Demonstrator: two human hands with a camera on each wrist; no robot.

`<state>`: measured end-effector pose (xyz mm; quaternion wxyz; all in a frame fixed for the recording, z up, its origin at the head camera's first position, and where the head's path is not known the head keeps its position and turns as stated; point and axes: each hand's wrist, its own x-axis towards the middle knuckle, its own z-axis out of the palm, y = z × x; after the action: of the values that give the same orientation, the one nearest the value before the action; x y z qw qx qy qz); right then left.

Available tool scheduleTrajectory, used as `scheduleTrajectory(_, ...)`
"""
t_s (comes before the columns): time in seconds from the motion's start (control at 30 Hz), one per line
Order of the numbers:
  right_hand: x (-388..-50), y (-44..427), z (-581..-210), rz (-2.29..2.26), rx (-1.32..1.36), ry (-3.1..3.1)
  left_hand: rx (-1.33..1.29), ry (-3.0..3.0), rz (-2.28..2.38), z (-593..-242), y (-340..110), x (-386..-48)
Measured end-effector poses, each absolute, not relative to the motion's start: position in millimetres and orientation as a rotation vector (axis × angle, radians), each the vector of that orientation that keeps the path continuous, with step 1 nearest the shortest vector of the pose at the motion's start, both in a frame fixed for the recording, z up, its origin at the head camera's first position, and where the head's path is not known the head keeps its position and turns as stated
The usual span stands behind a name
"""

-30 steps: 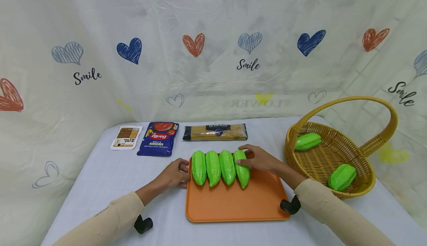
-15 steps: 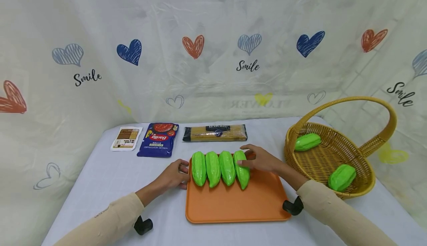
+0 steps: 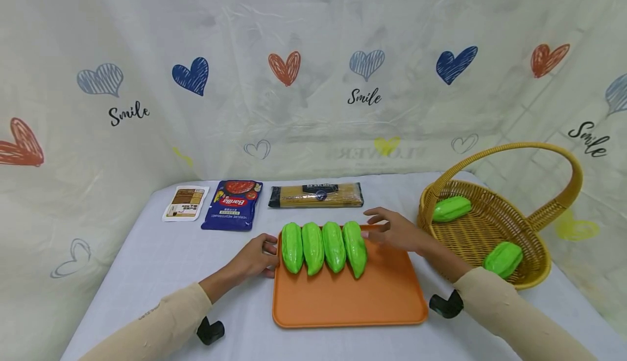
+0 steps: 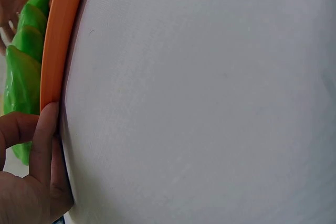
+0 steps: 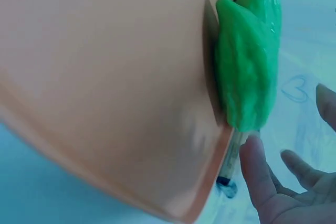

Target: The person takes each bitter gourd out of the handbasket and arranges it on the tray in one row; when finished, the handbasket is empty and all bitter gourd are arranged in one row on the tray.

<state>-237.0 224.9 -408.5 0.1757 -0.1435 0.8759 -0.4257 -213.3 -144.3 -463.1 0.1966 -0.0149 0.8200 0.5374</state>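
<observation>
Several green vegetables stand in a row along the back left of the orange tray (image 3: pixel 348 301); the rightmost one (image 3: pixel 355 249) also shows in the right wrist view (image 5: pixel 245 66). My left hand (image 3: pixel 256 255) touches the tray's left rim; in the left wrist view that hand (image 4: pixel 34 166) has its fingertips at the orange rim (image 4: pixel 59 40). Just right of the rightmost vegetable is my right hand (image 3: pixel 397 232), over the tray's back edge, fingers spread and holding nothing. In the right wrist view this hand (image 5: pixel 294 192) is apart from the vegetable.
A wicker basket (image 3: pixel 426 230) at the right holds two green vegetables (image 3: pixel 452 208), (image 3: pixel 503 259). Behind the tray lies a noodle packet (image 3: pixel 315 195). At the back left are a blue pouch (image 3: pixel 232 205) and a white-and-brown packet (image 3: pixel 186 203).
My right hand has let go of the rightmost vegetable and moved a little to the right. The left hand and the vegetables have stayed in place.
</observation>
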Motion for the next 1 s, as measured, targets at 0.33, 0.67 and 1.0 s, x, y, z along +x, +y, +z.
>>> scheduleTrajectory(0.33,-222,239,-389,-1.14,-0.493,2.558,-0.039,2.301,1.498,-463,-144,-214)
scheduleTrajectory(0.67,-209,258,-374,-1.153,-0.582,2.519,-0.047,2.293,1.494,-462,-144,-214)
scheduleTrajectory(1.0,-194,282,-361,-1.127,-0.644,2.546,-0.034,2.293,1.496,-462,-144,-213)
